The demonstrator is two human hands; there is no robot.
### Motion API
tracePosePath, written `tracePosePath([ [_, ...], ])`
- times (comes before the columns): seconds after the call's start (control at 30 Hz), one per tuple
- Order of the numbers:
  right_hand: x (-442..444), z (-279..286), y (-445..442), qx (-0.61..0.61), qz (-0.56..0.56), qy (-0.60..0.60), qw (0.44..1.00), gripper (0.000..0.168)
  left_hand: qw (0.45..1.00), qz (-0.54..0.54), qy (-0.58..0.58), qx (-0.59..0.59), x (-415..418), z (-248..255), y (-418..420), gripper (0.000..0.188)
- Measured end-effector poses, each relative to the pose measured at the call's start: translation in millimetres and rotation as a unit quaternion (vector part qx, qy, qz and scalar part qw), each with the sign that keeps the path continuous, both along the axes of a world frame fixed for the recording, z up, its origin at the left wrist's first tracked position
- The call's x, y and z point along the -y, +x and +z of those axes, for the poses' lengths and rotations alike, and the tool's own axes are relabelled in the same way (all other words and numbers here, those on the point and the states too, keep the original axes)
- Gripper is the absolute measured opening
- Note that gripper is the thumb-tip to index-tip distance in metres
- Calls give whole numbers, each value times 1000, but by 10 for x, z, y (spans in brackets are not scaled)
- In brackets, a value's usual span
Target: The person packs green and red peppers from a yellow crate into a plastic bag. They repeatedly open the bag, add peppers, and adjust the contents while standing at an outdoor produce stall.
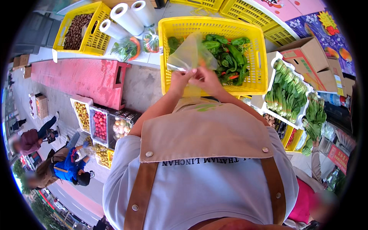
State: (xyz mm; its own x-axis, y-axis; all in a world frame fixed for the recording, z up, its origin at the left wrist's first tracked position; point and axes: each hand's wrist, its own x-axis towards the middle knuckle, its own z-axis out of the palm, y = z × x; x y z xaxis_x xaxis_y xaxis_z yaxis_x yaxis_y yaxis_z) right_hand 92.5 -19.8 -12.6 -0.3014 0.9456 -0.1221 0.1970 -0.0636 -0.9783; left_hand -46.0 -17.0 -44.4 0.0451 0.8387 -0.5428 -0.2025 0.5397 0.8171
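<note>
My left hand and my right hand meet at the edge of a clear plastic bag, pinching it between the fingertips. The thin film is partly blurred and stands up above the hands. Both hands are over the near side of a yellow plastic crate. Inside lie green peppers, with a few red or orange ones among them. The bag and my hands hide part of the crate's contents on the left.
Rolls of plastic bags stand back left beside bagged vegetables and a yellow crate of brown nuts. Bundled leafy greens lie right, near a cardboard box. A red metal ramp and fruit crates are left. People stand on both sides.
</note>
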Motion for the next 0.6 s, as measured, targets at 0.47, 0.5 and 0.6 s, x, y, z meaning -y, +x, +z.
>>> tracePosePath([
  [0.47,-182,-434,681,-424,-364,-324,763,7,788,-145,279,-529,35,-91,-446,21],
  [0.5,-149,-405,589,-416,-352,-307,780,7,773,-133,287,-551,4,-78,-452,21],
  [0.6,-144,-181,369,-294,-317,-219,875,9,730,-99,440,-514,-96,241,-125,26],
])
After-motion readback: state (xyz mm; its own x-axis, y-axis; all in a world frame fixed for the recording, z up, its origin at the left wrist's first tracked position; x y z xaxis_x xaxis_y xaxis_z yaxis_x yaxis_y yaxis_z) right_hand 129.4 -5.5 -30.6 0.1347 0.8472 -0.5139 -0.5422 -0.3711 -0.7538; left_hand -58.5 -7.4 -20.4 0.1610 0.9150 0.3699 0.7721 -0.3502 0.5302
